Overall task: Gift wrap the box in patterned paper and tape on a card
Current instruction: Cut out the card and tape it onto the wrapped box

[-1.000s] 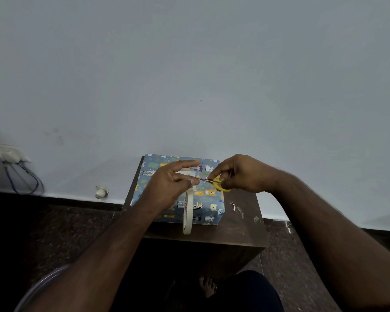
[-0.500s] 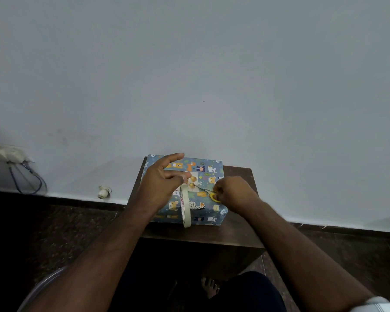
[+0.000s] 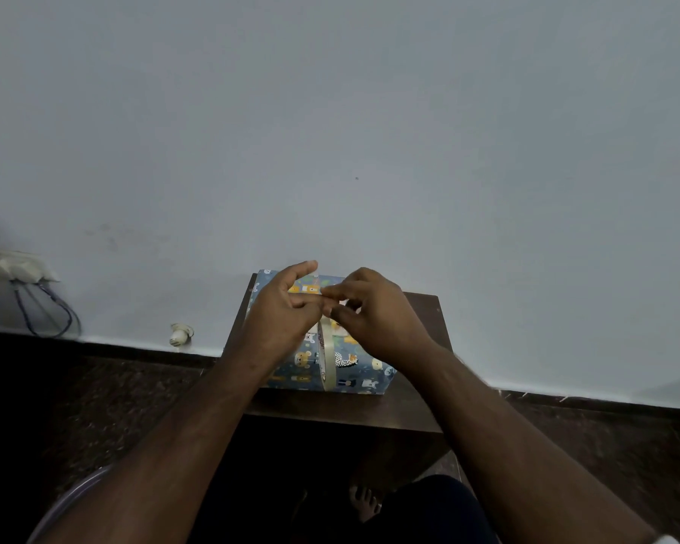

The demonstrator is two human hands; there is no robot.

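Nearest to me the tape roll (image 3: pixel 326 359) hangs on its edge over the front part of the wrapped box (image 3: pixel 364 371), its ring running from near to far, so I see it almost edge-on. It seems to hang from my left hand (image 3: pixel 281 321), but how the fingers carry it is hidden behind the hand.

Just beyond the roll, both hands meet over the middle of the box top. The left index finger points up and away; its thumb and other fingers are bent toward the right hand (image 3: pixel 373 318). The right fingertips (image 3: pixel 332 292) are drawn narrow together, touching the left ones. I judge that they pass a short piece of tape between them, but the piece itself is too small to see.

The box lies directly under the fingers, on the small dark table (image 3: pixel 417 410), its long axis left to right. A pale patch under the right hand may be the card; I cannot tell. Both hands are equally near, so the coming press goes straight down.
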